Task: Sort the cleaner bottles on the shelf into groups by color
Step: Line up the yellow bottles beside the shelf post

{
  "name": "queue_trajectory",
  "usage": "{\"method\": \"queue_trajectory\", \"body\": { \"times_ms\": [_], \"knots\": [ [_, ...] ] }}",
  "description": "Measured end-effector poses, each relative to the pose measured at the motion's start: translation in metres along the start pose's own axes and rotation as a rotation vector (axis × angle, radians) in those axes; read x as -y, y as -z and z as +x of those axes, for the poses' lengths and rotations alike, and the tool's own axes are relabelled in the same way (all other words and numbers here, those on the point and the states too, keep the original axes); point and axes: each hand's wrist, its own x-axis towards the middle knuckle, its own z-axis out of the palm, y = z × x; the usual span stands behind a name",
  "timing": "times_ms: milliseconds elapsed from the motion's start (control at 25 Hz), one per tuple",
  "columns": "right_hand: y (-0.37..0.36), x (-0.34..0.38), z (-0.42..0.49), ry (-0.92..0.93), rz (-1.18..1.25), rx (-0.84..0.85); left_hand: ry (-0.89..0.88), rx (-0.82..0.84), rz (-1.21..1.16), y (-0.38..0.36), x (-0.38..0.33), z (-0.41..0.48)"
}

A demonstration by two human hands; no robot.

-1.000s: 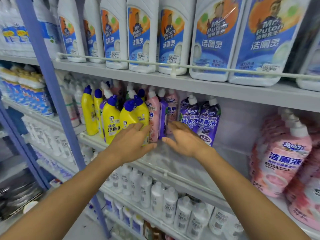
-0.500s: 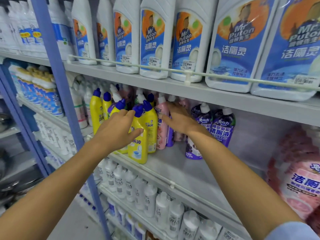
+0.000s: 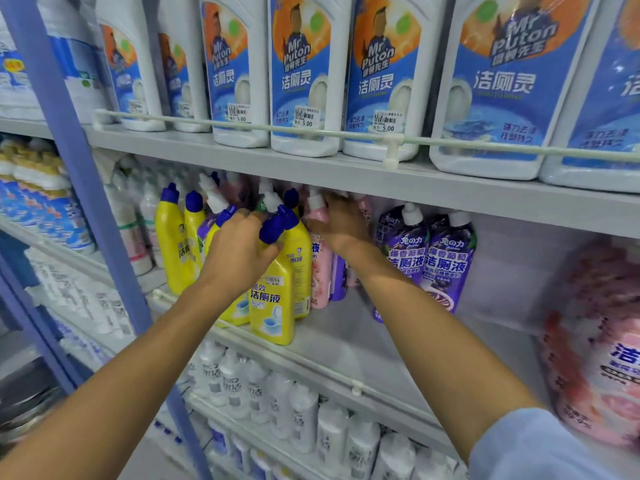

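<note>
Far left, the blue upright post of the rack, and just past it two yellow cleaners with blue caps stand at the back of the middle shelf. Now the left hand: its grip is curled tight over the neck of a yellow bottle, whose base shows under the wrist near the shelf's front rail. Touching it on the right is the front yellow bottle, upright, its blue cap poking up just beside the thumb. Next along, a pink bottle stands against the yellows. The right hand reaches over it, deep under the upper shelf; fingers are lost in blur among the pink necks, so I cannot tell what that grip holds. Right of the wrist, two purple bottles stand side by side. Then bare shelf, and a big pink bottle at the far right edge. Above it all, a row of white bottles with blue labels.
</note>
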Motion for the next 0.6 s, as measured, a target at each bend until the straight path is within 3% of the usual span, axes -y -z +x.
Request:
{"method": "queue_trajectory", "body": {
  "times_ms": [280, 600],
  "knots": [
    [0.012, -0.017, -0.015, -0.04, -0.044, 0.031, -0.029, -0.034, -0.089, -0.012, 0.02, 0.004],
    [0.094, -0.037, -0.107, -0.016, 0.053, 0.123, 0.005, 0.003, -0.225, -0.013, 0.026, 0.002]
  ]
}}
